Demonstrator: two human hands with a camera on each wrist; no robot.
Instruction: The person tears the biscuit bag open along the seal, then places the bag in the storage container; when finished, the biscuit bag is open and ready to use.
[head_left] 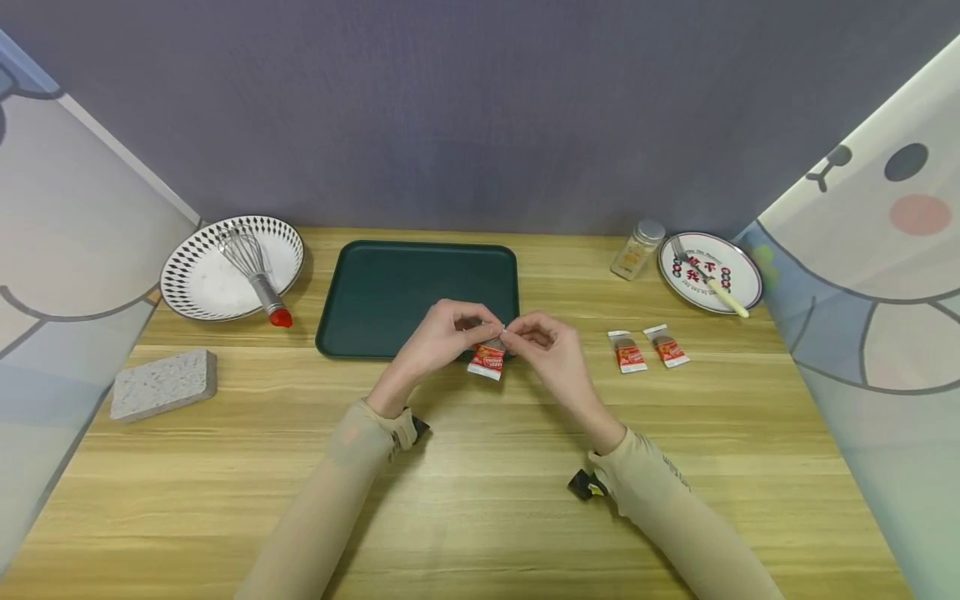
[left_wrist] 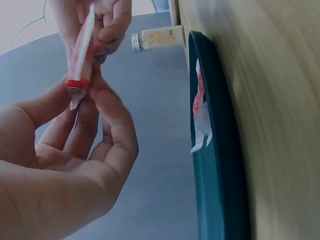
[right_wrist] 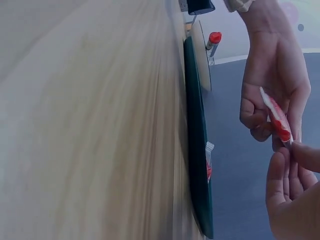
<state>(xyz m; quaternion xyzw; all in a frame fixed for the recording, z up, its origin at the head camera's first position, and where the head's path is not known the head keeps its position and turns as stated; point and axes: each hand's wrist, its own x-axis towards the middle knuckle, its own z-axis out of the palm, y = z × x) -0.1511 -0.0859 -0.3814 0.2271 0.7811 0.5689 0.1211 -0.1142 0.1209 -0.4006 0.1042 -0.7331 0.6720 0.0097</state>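
Note:
Both hands meet over the near right corner of a dark green tray. Between them is a small red and white snack packet, hanging with its printed side showing. My left hand pinches its top edge with thumb and finger. Right beside it, the right hand pinches the same edge, fingertips close to the left ones. In the left wrist view the packet appears edge-on. A red and white wrapper lies inside the tray there, hidden behind the hands in the head view.
Two similar packets lie to the right. Behind them stand a seasoning jar and a plate bearing a fork. At left, a whisk rests in a patterned bowl, with a grey speckled block nearer.

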